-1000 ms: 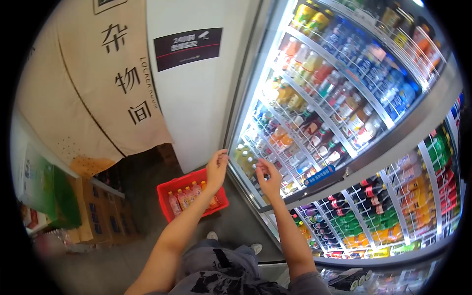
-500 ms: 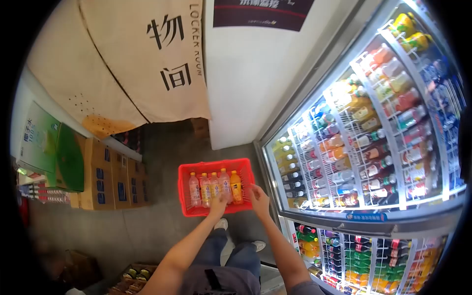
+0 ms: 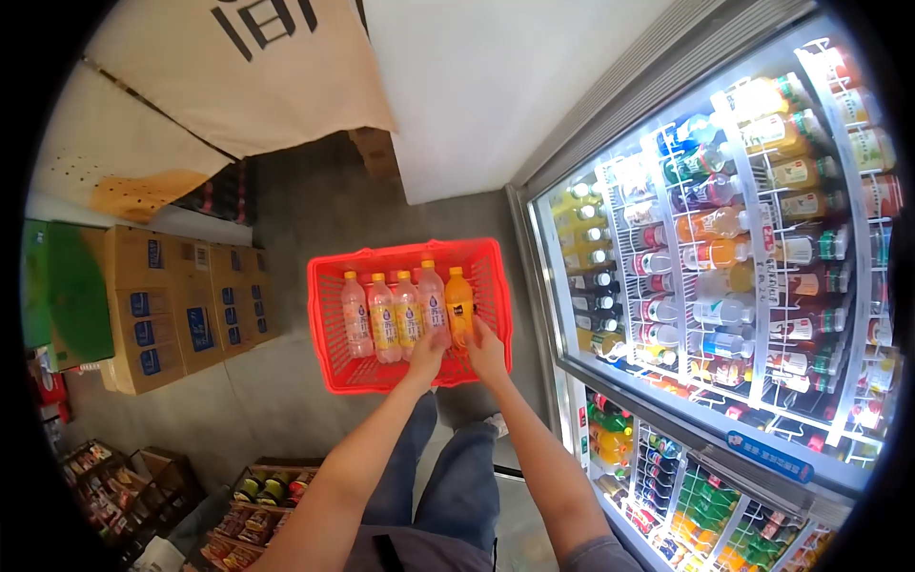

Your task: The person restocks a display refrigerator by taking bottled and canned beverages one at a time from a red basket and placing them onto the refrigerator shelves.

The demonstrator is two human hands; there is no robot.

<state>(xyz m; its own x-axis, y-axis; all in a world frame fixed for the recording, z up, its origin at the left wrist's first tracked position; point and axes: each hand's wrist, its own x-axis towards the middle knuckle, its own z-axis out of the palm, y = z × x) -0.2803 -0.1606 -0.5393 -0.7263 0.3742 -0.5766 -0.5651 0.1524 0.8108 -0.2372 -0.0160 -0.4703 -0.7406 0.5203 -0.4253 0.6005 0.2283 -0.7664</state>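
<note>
A red plastic basket (image 3: 329,362) holds a row of drink bottles. Four stand as clear bottles with yellow caps, among them a left-end bottle (image 3: 356,319) and a taller clear bottle (image 3: 432,297). At the right end of the row is an orange drink bottle (image 3: 460,300). My left hand (image 3: 429,357) has its fingers closed at the lower part of the taller clear bottle. My right hand (image 3: 488,357) reaches over the basket's near right side, fingers curled against the lower part of the orange bottle. Both bottles' bases are partly hidden by my fingers.
A lit drinks fridge (image 3: 705,315) with racks of bottles lines the right side. Stacked cardboard boxes (image 3: 195,329) stand at left. Snack racks (image 3: 248,524) are at lower left. A cloth curtain (image 3: 315,105) hangs beside a white wall (image 3: 457,105).
My right hand has moved from the basket's right edge inward to the orange bottle. My left hand remains at the taller clear bottle. The view has tilted down and come closer to the basket.
</note>
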